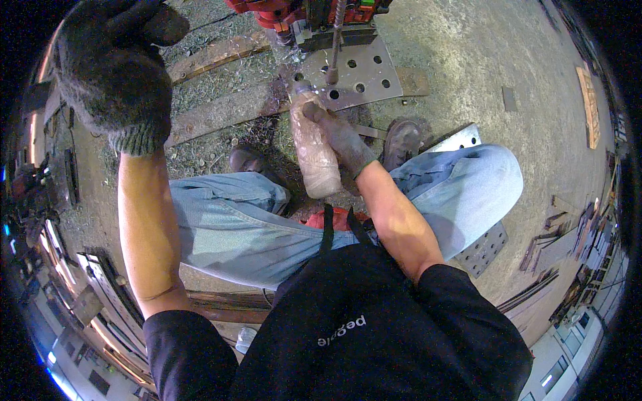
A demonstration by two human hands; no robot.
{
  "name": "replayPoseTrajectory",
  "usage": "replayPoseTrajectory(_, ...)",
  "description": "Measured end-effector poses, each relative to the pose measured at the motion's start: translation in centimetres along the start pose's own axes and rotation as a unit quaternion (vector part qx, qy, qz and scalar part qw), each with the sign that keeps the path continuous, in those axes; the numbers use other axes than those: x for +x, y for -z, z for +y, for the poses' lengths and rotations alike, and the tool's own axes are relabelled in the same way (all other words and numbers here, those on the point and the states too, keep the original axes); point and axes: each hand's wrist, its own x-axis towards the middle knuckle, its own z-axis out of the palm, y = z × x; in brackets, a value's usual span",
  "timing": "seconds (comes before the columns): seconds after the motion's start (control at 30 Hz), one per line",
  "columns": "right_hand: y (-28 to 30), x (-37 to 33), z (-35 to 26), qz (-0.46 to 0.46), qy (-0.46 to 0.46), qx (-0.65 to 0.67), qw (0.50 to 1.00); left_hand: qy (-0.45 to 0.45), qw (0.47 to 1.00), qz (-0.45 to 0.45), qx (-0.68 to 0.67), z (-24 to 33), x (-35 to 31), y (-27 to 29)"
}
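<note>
My right hand (338, 137), in a dark work glove, is wrapped round a grimy, cloudy plastic bottle (313, 150). The bottle tilts with its narrow top over the near-left edge of a steel plate (374, 73) with several round holes. To the right of that top, a spiral drill bit (336, 47) reaches down to the plate from a red drilling machine (274, 12). My left hand (114, 73), also gloved, is raised at the upper left. Its fingers look curled, but the picture's dark rim hides what they hold, if anything.
Wooden boards (214, 123) and metal shavings (200, 150) lie on the floor left of the plate. My boots (404, 139) stand close below the plate. Another holed plate (485, 250) lies by my right knee, and long metal bars (110, 294) lie at the left.
</note>
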Motion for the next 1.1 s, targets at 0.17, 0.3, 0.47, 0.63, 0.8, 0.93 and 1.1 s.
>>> replayPoseTrajectory(0.17, 0.9, 0.4, 0.9, -0.009, 0.051, -0.026, 0.998, 0.064, 0.996, 0.024, -0.055, 0.8, -0.7, -1.0)
replayPoseTrajectory(0.3, 0.6, 0.5, 0.7, 0.011, -0.012, -0.044, 0.999, 0.100, 0.990, 0.040, -0.090, 1.2, -1.0, -0.9)
replayPoseTrajectory(0.47, 0.6, 0.2, 0.3, 0.031, -0.001, -0.077, 0.997, 0.116, 0.985, 0.052, -0.114, 1.2, -1.1, -1.1)
replayPoseTrajectory(0.63, 0.1, -0.8, -1.0, 0.030, -0.024, -0.064, 0.997, 0.128, 0.980, 0.060, -0.143, 1.3, -1.3, -1.3)
replayPoseTrajectory(0.8, -0.6, -0.9, -0.5, 0.018, 0.074, -0.069, 0.995, 0.139, 0.973, 0.071, -0.168, 1.4, -1.2, -1.5)
replayPoseTrajectory(0.93, -0.4, -0.6, 0.1, 0.003, 0.109, -0.123, 0.986, 0.143, 0.969, 0.077, -0.184, 1.5, -1.2, -1.5)
replayPoseTrajectory(1.1, -1.1, -2.4, -1.9, -0.028, 0.078, -0.190, 0.978, 0.148, 0.966, 0.081, -0.196, 1.5, -1.5, -1.5)
